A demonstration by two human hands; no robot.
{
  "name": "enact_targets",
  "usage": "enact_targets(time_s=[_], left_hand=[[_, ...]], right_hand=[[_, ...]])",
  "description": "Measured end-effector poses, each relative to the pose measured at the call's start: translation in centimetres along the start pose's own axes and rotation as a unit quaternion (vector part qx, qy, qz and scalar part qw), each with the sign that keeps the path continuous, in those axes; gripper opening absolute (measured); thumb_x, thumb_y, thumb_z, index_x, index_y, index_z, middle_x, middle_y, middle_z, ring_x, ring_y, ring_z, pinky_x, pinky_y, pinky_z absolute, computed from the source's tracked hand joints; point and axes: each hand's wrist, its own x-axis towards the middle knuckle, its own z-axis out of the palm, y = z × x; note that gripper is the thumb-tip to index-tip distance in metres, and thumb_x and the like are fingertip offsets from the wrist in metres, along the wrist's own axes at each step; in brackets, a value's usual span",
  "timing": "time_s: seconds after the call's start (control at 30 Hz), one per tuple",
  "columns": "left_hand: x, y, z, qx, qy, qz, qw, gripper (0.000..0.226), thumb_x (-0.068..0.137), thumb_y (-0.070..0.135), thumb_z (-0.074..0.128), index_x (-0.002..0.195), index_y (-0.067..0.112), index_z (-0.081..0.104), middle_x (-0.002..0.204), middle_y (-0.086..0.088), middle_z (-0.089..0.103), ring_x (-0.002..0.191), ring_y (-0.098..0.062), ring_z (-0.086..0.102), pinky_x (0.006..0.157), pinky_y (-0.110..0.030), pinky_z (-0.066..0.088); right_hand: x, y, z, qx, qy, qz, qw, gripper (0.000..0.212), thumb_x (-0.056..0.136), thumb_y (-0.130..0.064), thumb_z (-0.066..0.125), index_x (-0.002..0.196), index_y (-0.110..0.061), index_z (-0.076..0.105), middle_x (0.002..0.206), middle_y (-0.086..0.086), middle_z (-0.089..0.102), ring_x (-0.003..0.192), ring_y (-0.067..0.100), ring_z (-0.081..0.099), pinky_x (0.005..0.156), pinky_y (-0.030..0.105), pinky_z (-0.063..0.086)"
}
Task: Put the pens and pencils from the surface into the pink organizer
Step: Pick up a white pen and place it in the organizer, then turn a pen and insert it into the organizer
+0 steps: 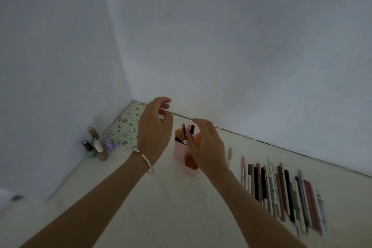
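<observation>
The pink organizer (179, 152) stands upright on the pale surface near the back wall, with several pens (184, 134) sticking out of its top. My right hand (207, 145) hovers just in front and to the right of it, fingers spread, holding nothing. To its left, my left hand (154, 129) is raised with fingers loosely apart and empty; a bangle circles the wrist. A row of several pens and pencils (281, 191) lies side by side on the surface to the right. One pale pen (229, 155) lies apart, between the row and the organizer.
Several nail polish bottles (98, 144) cluster at the left wall. A floral patterned pouch (125, 127) lies in the corner behind them. White walls close in at the back and left. The pale surface (161, 207) stretches toward me.
</observation>
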Motion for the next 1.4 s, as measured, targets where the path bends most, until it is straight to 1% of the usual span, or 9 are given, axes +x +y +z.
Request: enact_targets(time_s=[0.17, 0.27, 0.4, 0.6, 0.77, 0.97, 1.1, 1.2, 1.4], left_hand=[[-2.3, 3.6, 3.8, -0.008, -0.094, 0.071, 0.993, 0.026, 0.081, 0.010, 0.052, 0.100, 0.024, 0.061, 0.088, 0.012, 0.062, 0.076, -0.002, 0.059, 0.065, -0.010, 0.046], [-5.3, 4.5, 9.1, 0.121, -0.235, 0.069, 0.962, 0.013, 0.084, 0.019, 0.052, 0.094, 0.024, 0.060, 0.081, 0.010, 0.063, 0.073, -0.006, 0.057, 0.072, -0.020, 0.047], [-8.8, 2.5, 15.2, 0.294, -0.392, 0.056, 0.870, 0.023, 0.092, 0.015, 0.044, 0.110, 0.010, 0.058, 0.109, -0.011, 0.064, 0.101, -0.028, 0.062, 0.086, -0.035, 0.047], [-11.3, -0.2, 19.3, 0.406, -0.403, 0.023, 0.820, 0.027, 0.100, 0.010, 0.037, 0.122, 0.004, 0.051, 0.123, -0.012, 0.059, 0.112, -0.026, 0.059, 0.090, -0.035, 0.049], [-9.4, 1.6, 18.8, 0.293, -0.409, -0.022, 0.864, 0.021, 0.095, 0.017, 0.052, 0.112, 0.006, 0.051, 0.111, -0.009, 0.063, 0.103, -0.027, 0.063, 0.085, -0.033, 0.050], [-3.1, 7.7, 14.0, 0.046, -0.246, 0.044, 0.967, 0.014, 0.085, 0.022, 0.056, 0.083, 0.020, 0.042, 0.061, 0.008, 0.049, 0.043, -0.004, 0.045, 0.040, -0.019, 0.040], [-1.3, 8.9, 10.5, -0.044, -0.205, 0.026, 0.977, 0.010, 0.084, 0.023, 0.051, 0.086, 0.013, 0.049, 0.062, -0.005, 0.054, 0.049, -0.021, 0.052, 0.051, -0.043, 0.055], [-1.1, 8.3, 9.4, -0.054, -0.193, 0.011, 0.980, 0.013, 0.089, 0.021, 0.048, 0.090, 0.008, 0.051, 0.072, -0.017, 0.061, 0.062, -0.037, 0.061, 0.055, -0.049, 0.055], [1.0, 6.5, 6.4, -0.044, -0.123, -0.004, 0.991, 0.022, 0.090, 0.021, 0.050, 0.078, 0.003, 0.054, 0.069, -0.014, 0.058, 0.070, -0.039, 0.063, 0.058, -0.050, 0.056]], right_hand=[[2.3, 2.8, -4.5, 0.060, 0.146, 0.094, 0.983, 0.037, 0.087, -0.004, 0.050, 0.122, -0.017, 0.051, 0.113, -0.003, 0.054, 0.079, 0.001, 0.053, 0.064, 0.011, 0.045], [3.1, 5.2, -8.3, 0.087, 0.196, 0.179, 0.960, 0.040, 0.085, -0.003, 0.048, 0.119, -0.024, 0.051, 0.104, -0.012, 0.054, 0.074, 0.000, 0.051, 0.062, 0.011, 0.042], [1.3, 8.7, -10.9, 0.058, 0.147, 0.247, 0.956, 0.037, 0.083, 0.001, 0.049, 0.111, -0.022, 0.055, 0.095, -0.009, 0.058, 0.067, 0.000, 0.051, 0.059, 0.017, 0.039], [-2.7, 12.1, -11.3, 0.031, 0.093, 0.284, 0.954, 0.030, 0.084, 0.003, 0.050, 0.101, -0.020, 0.059, 0.095, -0.004, 0.062, 0.061, 0.009, 0.051, 0.057, 0.022, 0.039], [-3.1, 13.7, -10.8, -0.026, -0.006, 0.322, 0.946, 0.018, 0.088, -0.006, 0.053, 0.099, -0.015, 0.065, 0.097, -0.002, 0.063, 0.077, 0.015, 0.060, 0.070, 0.028, 0.048], [-1.7, 15.0, -7.2, -0.165, -0.224, 0.370, 0.886, 0.025, 0.085, -0.019, 0.055, 0.064, -0.005, 0.052, 0.083, 0.010, 0.054, 0.070, 0.022, 0.050, 0.061, 0.025, 0.041], [-2.3, 15.5, -5.0, -0.237, -0.276, 0.359, 0.859, 0.029, 0.090, -0.039, 0.055, 0.090, -0.009, 0.056, 0.101, 0.007, 0.047, 0.097, 0.023, 0.053, 0.074, 0.030, 0.045], [-2.8, 15.3, -3.7, -0.258, -0.289, 0.343, 0.856, 0.027, 0.090, -0.032, 0.055, 0.101, -0.008, 0.061, 0.108, 0.007, 0.052, 0.102, 0.023, 0.053, 0.073, 0.028, 0.044], [1.2, 13.5, -4.9, -0.063, -0.215, 0.404, 0.887, 0.042, 0.089, -0.023, 0.058, 0.051, -0.006, 0.051, 0.051, 0.005, 0.045, 0.047, 0.017, 0.043, 0.049, 0.023, 0.034]])
